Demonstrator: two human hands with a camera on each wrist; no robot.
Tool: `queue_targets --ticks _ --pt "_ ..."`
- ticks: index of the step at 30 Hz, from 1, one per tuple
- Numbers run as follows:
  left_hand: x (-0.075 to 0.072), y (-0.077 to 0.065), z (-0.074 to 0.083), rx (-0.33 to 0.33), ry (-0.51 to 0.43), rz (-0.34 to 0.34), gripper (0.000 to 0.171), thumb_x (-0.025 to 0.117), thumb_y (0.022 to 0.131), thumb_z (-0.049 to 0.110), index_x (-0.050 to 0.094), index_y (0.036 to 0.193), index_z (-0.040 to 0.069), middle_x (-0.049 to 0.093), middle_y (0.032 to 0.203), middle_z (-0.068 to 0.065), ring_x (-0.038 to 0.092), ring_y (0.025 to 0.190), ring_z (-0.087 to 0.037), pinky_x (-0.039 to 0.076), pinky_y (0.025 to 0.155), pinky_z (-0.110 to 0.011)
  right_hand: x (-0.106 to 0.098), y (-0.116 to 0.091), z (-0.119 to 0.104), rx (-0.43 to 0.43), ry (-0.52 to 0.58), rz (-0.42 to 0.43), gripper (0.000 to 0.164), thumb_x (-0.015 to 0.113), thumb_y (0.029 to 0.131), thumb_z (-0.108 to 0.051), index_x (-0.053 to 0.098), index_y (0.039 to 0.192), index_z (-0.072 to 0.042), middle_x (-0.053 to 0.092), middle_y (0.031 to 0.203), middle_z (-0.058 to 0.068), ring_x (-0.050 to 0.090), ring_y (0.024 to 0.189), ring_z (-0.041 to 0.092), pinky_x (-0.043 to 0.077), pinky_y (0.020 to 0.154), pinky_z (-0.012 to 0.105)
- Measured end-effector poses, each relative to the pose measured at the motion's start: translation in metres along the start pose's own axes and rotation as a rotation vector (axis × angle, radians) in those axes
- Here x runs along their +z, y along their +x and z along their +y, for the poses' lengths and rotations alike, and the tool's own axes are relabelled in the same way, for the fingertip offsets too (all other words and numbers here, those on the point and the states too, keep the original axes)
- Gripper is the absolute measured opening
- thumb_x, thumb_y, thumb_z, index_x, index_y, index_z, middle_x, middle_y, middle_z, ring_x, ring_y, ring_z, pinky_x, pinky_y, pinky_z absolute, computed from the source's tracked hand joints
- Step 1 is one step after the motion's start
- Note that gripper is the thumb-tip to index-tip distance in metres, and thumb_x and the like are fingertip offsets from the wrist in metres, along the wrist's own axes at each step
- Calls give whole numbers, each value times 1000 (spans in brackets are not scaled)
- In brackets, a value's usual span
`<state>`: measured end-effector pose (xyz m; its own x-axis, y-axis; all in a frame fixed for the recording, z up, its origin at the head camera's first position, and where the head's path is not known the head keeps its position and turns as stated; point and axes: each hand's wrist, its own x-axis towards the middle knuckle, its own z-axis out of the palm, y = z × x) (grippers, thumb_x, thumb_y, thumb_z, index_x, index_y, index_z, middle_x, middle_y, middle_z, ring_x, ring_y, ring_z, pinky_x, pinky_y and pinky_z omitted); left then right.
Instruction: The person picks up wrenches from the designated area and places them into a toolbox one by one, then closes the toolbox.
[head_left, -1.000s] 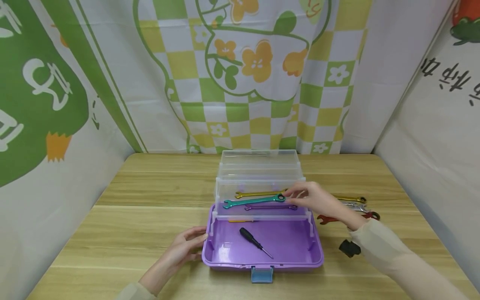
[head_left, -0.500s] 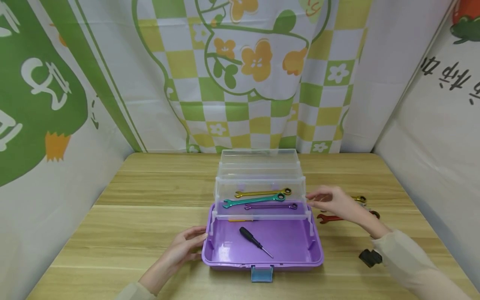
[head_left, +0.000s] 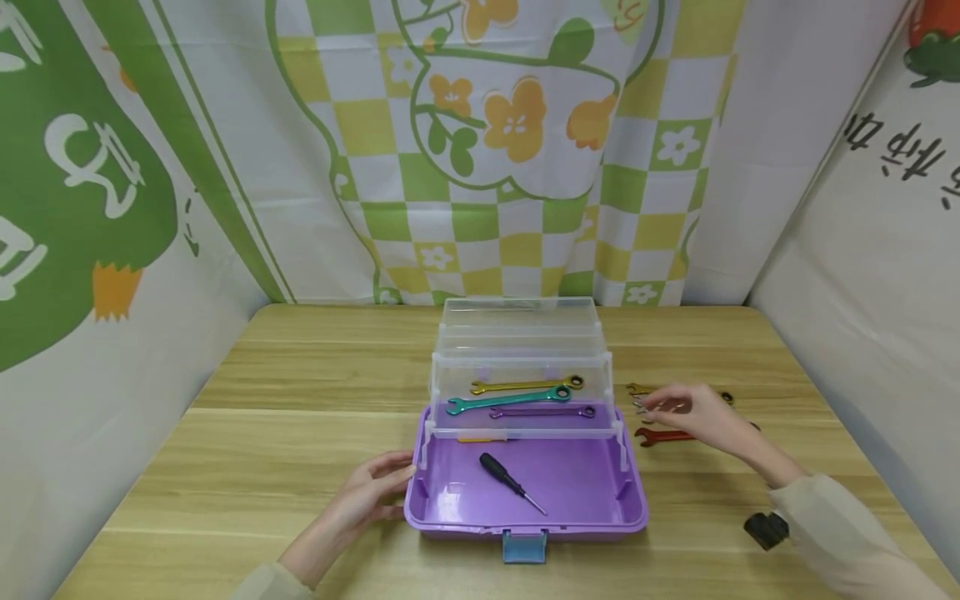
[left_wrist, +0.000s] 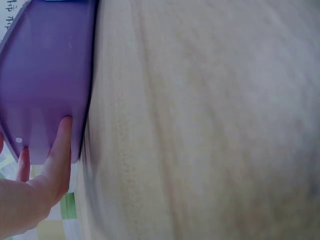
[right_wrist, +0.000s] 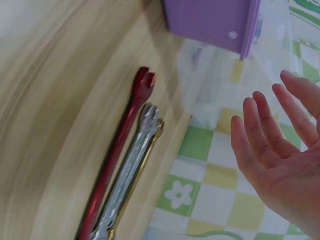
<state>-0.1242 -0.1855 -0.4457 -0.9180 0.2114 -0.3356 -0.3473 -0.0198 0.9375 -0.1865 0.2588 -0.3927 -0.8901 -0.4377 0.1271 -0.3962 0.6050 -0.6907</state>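
Observation:
My left hand (head_left: 360, 500) rests its fingers against the left side of a purple toolbox (head_left: 585, 492). Straight fingers touch the box wall in the left wrist view. The lid stands raised, and a clear tray (head_left: 558, 434) holds a gold wrench (head_left: 525, 386), a teal wrench (head_left: 510, 401) and a purple wrench (head_left: 543, 412). To the right, my right hand (head_left: 693, 417) hovers above a red wrench (right_wrist: 117, 145), a silver wrench (right_wrist: 129, 170) and another gold wrench (right_wrist: 158, 131) on the table. Its fingers are spread and hold nothing in the right wrist view.
A black-handled screwdriver (head_left: 501, 475) lies in the toolbox, with a yellow-handled tool (head_left: 480, 440) partly under the tray. A blue latch (head_left: 524, 547) hangs at the front. Near the right sleeve is a small black object (head_left: 765, 530). Patterned curtain (head_left: 510, 242) backs the wooden table (head_left: 300, 400).
My right hand has let go of the teal wrench, left in the tray, and moved right, out over the wrenches on the table. My left hand has stayed at the toolbox.

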Motion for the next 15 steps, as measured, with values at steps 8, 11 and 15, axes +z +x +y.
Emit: queue_targets --ticks 8,11,15 --pt "-1 0 0 -1 -2 -15 60 59 83 20 32 128 -9 42 125 -22 56 94 -21 50 80 -43 -2 -6 15 35 -19 -43 23 60 84 -17 63 100 0 64 92 10 58 77 8 51 67 22" --pt "0 -1 1 -2 -4 -13 60 59 83 19 32 128 -9 43 124 -21 56 94 -21 50 80 -42 -4 -7 19 57 -15 -75 25 59 84 -15 62 101 4 64 93 12 59 78 13 51 66 22" --pt "0 -1 2 3 -6 -14 59 58 84 19 32 128 -9 43 124 -21 56 95 -21 50 80 -42 -4 -9 25 85 -25 -108 28 60 84 -17 61 102 5 64 95 15 59 79 16 50 66 21"
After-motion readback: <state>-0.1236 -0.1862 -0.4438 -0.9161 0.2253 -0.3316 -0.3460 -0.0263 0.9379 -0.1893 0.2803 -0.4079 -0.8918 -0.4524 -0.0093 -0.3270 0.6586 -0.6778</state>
